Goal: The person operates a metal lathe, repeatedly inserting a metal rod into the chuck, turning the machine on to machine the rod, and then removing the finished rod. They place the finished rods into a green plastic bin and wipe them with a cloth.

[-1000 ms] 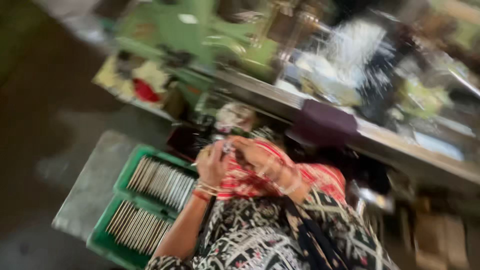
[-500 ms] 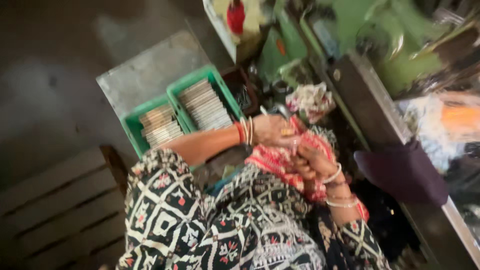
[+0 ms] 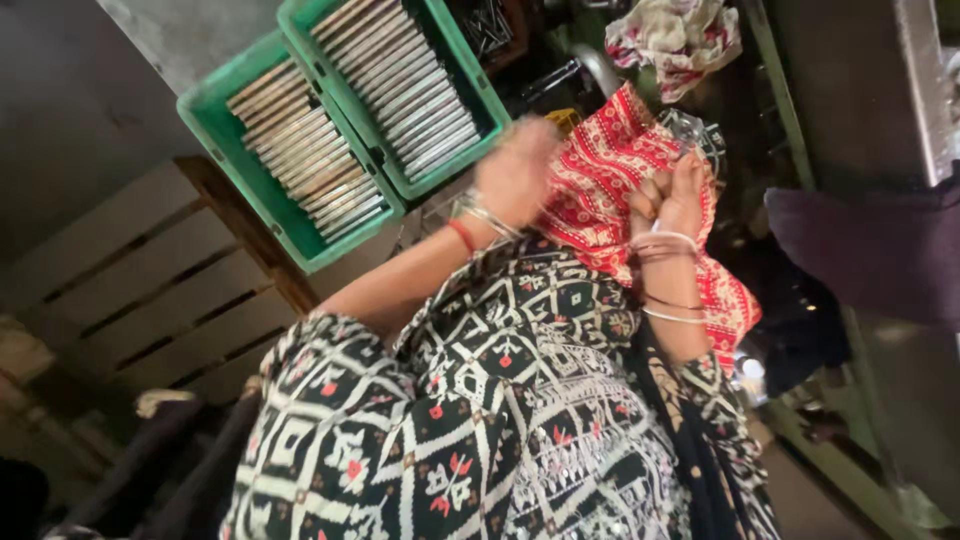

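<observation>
Both hands on red patterned cloth (image 3: 610, 180) | left hand (image 3: 515, 170) blurred, grip unclear | right hand (image 3: 680, 195) clutching cloth | green crates (image 3: 300, 250) of metal strips beside cloth, wooden pallet (image 3: 130, 290) beyond them

Matt red patterned cloth (image 3: 610, 190), green plastic crates (image 3: 300, 215) — shiny metal strips (image 3: 400, 85)

Red cotton cloth with white printed pattern (image 3: 620, 180), crumpled and bunched, held up between 2 hands at chest height; loose end hangs down past right forearm, over black-and-white patterned garment.
</observation>
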A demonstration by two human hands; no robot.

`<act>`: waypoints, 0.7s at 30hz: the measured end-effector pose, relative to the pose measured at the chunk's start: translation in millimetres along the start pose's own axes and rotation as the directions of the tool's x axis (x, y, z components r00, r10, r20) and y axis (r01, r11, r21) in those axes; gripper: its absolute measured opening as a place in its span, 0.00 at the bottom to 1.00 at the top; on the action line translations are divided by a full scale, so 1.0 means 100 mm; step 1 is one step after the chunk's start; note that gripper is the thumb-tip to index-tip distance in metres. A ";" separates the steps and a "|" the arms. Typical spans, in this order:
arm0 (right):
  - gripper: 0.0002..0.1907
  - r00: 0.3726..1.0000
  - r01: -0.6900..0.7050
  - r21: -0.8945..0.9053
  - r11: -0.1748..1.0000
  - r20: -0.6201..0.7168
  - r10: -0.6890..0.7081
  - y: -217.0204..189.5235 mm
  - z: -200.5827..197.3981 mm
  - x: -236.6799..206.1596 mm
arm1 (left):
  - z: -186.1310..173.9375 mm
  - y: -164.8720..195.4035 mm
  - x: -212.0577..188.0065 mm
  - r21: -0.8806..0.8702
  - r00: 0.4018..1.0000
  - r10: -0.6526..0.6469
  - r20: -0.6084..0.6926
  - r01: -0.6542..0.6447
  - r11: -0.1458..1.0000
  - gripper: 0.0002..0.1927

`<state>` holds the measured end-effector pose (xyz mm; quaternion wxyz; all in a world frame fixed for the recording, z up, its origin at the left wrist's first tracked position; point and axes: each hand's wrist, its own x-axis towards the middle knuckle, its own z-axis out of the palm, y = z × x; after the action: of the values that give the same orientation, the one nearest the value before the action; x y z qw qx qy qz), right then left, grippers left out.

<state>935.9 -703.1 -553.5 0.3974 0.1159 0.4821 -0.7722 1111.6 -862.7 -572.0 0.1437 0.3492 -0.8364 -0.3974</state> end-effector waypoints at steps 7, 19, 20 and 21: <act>0.07 0.994 -0.013 0.009 1.000 0.104 0.011 0.02 -0.26 0.10 | -0.55 -1.87 0.25 0.367 0.948 0.023 -0.317 0.100 0.925 0.12; 0.08 0.984 -0.068 0.054 0.996 0.167 0.058 0.02 -0.32 0.15 | -0.40 -1.68 0.55 -0.029 0.895 0.010 -0.445 -0.025 0.999 0.09; 0.07 0.988 -0.076 0.067 0.995 0.139 0.066 0.03 -0.32 0.15 | -0.41 -1.73 0.54 -0.053 0.893 -0.012 -0.449 -0.014 0.998 0.09; 0.07 0.991 -0.083 0.083 0.993 0.109 0.074 0.03 -0.32 0.16 | -0.45 -1.78 0.53 -0.030 0.902 0.016 -0.431 -0.032 0.999 0.09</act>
<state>921.0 -684.4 -580.6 0.4470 0.1110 0.4212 -0.7813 1180.7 -1003.4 -681.2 0.3361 0.4152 -0.7808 -0.3239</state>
